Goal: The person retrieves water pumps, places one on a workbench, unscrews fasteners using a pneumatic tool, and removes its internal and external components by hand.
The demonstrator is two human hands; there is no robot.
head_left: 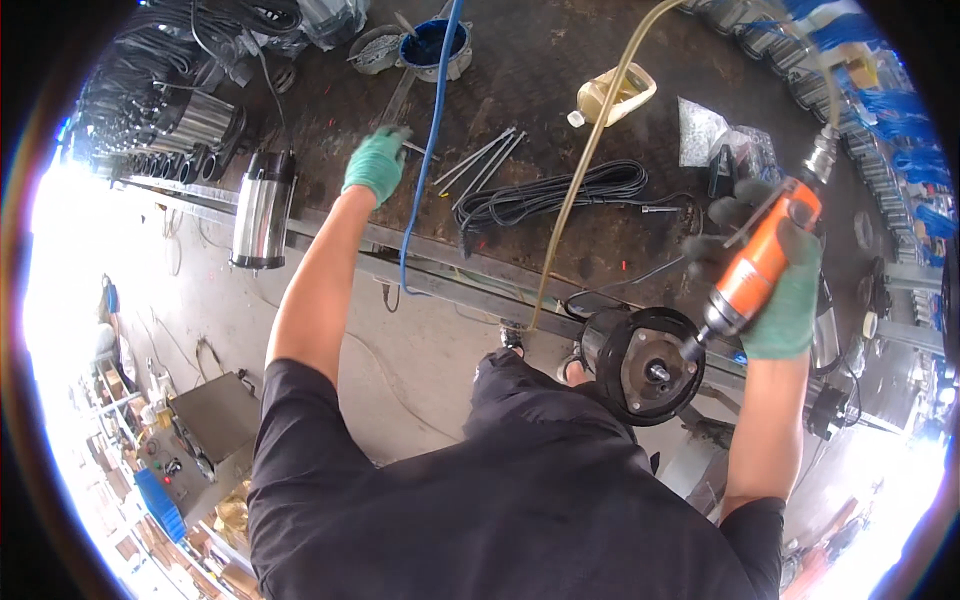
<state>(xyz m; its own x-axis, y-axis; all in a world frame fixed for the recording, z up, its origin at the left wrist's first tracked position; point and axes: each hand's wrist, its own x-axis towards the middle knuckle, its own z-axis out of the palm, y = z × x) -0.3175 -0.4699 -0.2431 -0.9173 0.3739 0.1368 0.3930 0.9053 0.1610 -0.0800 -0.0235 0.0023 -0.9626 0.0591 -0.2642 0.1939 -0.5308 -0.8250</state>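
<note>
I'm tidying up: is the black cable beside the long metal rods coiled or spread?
Coiled: the black cable lies bunched in long, overlapping loops.

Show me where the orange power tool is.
In the head view, the orange power tool is on the right, in the person's right hand, its tip angled down and left toward the black cylinder.

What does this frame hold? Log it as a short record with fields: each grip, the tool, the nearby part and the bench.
Left grip: green-gloved, over the bench; fingertips blurred, contact unclear
Right grip: green-gloved, holding an orange power tool
Tool direction: nose down and leftward
Nearby part: black round housing by the tool's nose; contact unclear
On bench: coiled black cable, thin metal rods, yellowish bottle
</note>
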